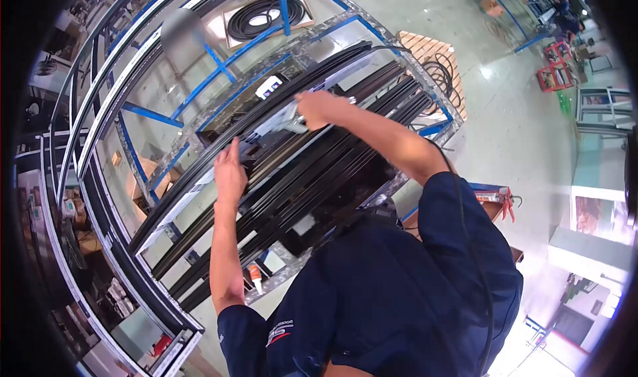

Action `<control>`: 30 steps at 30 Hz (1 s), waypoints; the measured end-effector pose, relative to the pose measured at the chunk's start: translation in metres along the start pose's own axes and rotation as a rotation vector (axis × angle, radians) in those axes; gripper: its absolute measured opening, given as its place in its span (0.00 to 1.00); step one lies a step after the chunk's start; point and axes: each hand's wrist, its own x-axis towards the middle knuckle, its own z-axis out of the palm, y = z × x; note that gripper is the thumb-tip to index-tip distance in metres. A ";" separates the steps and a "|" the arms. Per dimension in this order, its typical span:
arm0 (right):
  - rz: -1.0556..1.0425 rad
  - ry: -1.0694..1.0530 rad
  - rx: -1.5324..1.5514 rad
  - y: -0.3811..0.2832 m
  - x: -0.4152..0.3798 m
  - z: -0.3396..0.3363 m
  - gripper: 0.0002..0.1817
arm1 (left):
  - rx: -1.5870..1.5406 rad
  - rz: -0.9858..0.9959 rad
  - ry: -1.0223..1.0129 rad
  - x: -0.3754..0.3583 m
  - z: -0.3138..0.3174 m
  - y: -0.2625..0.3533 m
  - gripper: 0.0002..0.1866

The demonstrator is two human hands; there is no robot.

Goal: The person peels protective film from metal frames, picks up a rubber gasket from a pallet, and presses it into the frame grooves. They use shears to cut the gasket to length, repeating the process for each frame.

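Note:
My left hand (230,176) rests with its fingers stretched out against a long black profile (199,171). My right hand (320,110) is closed around a grey metal hand tool (292,122), whose exact kind I cannot make out. That tool lies over the pale face of the same profile, to the right of my left hand. Beneath my forearms, several more dark strips (319,167) lie side by side across a blue-edged work stand (372,28). Part of the strips is hidden by my arms and body.
Curved metal frames (83,144) stand along the left. A boxed coil of black hose (256,19) lies beyond the stand. More black coils rest on a wooden pallet (409,41). An orange-and-white bottle (256,278) is near my left elbow. Red crates (555,68) are at far right.

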 end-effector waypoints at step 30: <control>0.187 0.355 0.438 0.353 -0.053 -0.013 0.21 | 0.141 -0.298 -0.142 0.015 0.021 0.048 0.42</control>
